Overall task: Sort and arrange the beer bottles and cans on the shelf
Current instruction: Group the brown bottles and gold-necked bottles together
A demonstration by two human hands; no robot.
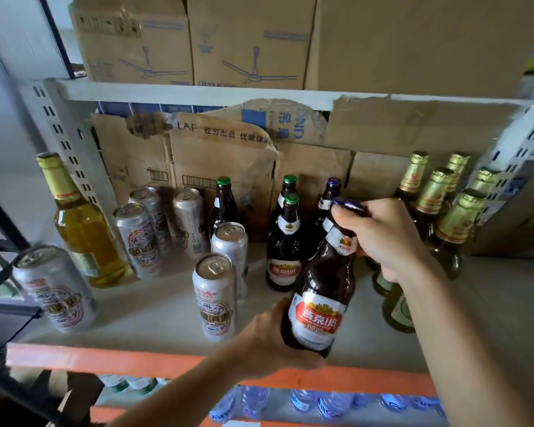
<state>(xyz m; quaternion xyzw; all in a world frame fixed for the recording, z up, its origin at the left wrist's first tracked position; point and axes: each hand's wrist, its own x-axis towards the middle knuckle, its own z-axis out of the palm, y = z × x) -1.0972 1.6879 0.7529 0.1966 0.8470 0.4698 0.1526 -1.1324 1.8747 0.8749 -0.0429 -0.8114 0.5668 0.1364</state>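
Observation:
A dark brown beer bottle [321,291] with a red and white label and a blue cap is tilted above the shelf's front. My left hand [272,337] grips its base and my right hand [383,235] grips its neck. Behind it stand more brown bottles [284,248] with green or blue caps. Several silver cans [215,297] stand in the middle and left. A yellow bottle [84,229] with a gold cap stands at the left. Gold-foiled green bottles [444,223] cluster at the right, partly hidden by my right arm.
The white shelf board [154,309] has an orange front rail [105,359]. Flattened cardboard [222,155] lines the back. Boxes [247,41] sit on the shelf above. Water bottles [321,402] lie on the level below. A slotted upright [65,140] stands at the left.

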